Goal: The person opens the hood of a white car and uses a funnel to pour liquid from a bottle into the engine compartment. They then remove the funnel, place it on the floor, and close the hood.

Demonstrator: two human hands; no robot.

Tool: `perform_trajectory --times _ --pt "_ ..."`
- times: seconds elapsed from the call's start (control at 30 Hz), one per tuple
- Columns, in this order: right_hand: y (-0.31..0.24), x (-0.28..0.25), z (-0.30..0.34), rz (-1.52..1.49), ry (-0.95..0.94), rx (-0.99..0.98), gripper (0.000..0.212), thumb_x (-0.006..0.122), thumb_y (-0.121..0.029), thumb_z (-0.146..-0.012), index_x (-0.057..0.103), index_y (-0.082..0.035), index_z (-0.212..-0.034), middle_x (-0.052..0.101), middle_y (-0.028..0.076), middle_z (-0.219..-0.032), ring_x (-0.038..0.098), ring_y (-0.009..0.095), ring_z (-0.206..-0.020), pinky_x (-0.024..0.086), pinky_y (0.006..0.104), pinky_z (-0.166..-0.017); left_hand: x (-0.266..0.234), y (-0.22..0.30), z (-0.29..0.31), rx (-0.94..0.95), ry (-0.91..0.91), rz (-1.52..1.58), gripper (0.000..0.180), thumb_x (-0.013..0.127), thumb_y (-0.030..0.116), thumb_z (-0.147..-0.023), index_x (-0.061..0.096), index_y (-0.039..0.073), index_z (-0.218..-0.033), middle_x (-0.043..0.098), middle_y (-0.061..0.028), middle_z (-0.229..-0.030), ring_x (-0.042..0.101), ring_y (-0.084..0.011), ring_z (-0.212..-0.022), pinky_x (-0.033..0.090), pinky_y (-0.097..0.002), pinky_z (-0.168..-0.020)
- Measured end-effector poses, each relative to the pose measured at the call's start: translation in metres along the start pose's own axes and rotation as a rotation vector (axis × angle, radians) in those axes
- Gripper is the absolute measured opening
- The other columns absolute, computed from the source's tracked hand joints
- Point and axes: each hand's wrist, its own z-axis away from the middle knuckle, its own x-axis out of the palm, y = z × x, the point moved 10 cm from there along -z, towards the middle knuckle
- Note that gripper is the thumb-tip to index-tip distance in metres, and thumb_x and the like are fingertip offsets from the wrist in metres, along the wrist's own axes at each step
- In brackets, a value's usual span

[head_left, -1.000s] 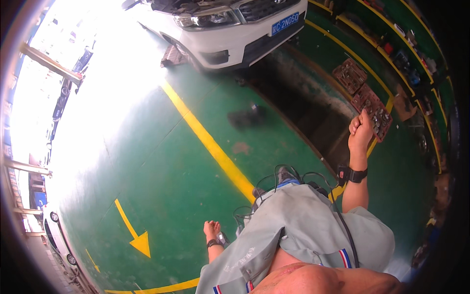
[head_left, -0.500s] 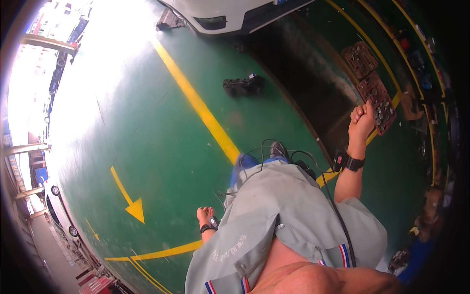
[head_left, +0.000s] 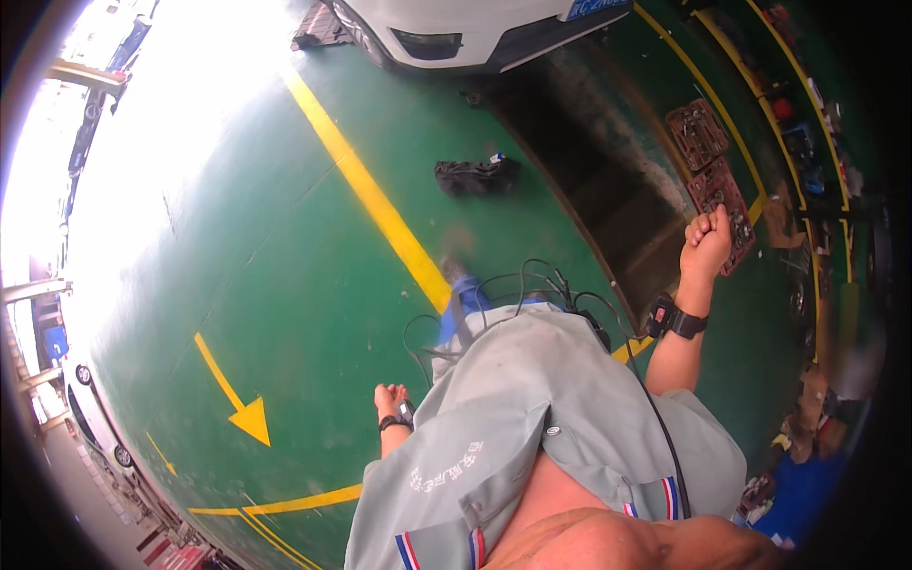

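Note:
My right hand (head_left: 708,245) is raised out to the right, its fingers curled into a fist; whatever may be inside is hidden. In the picture it overlaps an open reddish tool case (head_left: 714,180) on the floor, but I cannot see it touching the case. Low at my left side hangs my left hand (head_left: 388,399), small in view, with loosely bent fingers and no object visible in it. Both wrists carry black straps with small devices (head_left: 661,315). Black cables (head_left: 532,275) loop at my waist in front of my grey shirt.
A white car (head_left: 456,33) stands ahead at the mouth of a dark floor pit (head_left: 608,180). A black bag-like bundle (head_left: 475,177) lies on the green floor left of the pit. Beyond the pit sits another open tool case (head_left: 698,133). Shelving (head_left: 807,142) lines the right.
My left foot has come forward while the right has dropped back from view. The car appears slightly nearer. My right hand stays fisted and raised; the left keeps hanging at my side.

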Motion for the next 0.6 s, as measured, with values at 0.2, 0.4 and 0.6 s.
perform_trajectory --times 0.2,0.4,0.6 --pt "0.01 0.104 0.029 0.067 -0.022 -0.103 0.039 0.059 -0.025 -0.101 0.038 -0.014 -0.07 0.041 0.0 -0.062 0.036 0.009 -0.051 0.029 0.0238 -0.048 0.128 0.171 -0.003 0.174 -0.183 -0.123 0.03 0.053 0.032 -0.098 0.059 0.004 -0.089 0.059 -0.0086 -0.077 0.065 -0.0244 -0.067 0.053 -0.035 -0.054" --pt "0.03 0.132 0.041 0.102 0.075 -0.114 0.04 0.058 -0.023 -0.101 0.037 -0.014 -0.069 0.042 0.0 -0.061 0.038 0.009 -0.05 0.029 0.0237 -0.046 0.203 0.272 0.033 0.327 -0.228 -0.207 0.028 0.056 0.03 -0.098 0.059 0.006 -0.085 0.058 -0.0056 -0.078 0.062 -0.0195 -0.068 0.046 -0.0284 -0.05" --pt "0.023 0.146 0.03 0.127 0.11 -0.155 0.039 0.057 -0.027 -0.103 0.038 -0.016 -0.07 0.042 -0.001 -0.062 0.037 0.008 -0.049 0.027 0.0237 -0.044 0.203 0.249 -0.024 0.12 -0.313 -0.288 0.027 0.053 0.027 -0.094 0.054 0.004 -0.08 0.053 -0.0091 -0.073 0.058 -0.0245 -0.06 0.047 -0.0349 -0.048"
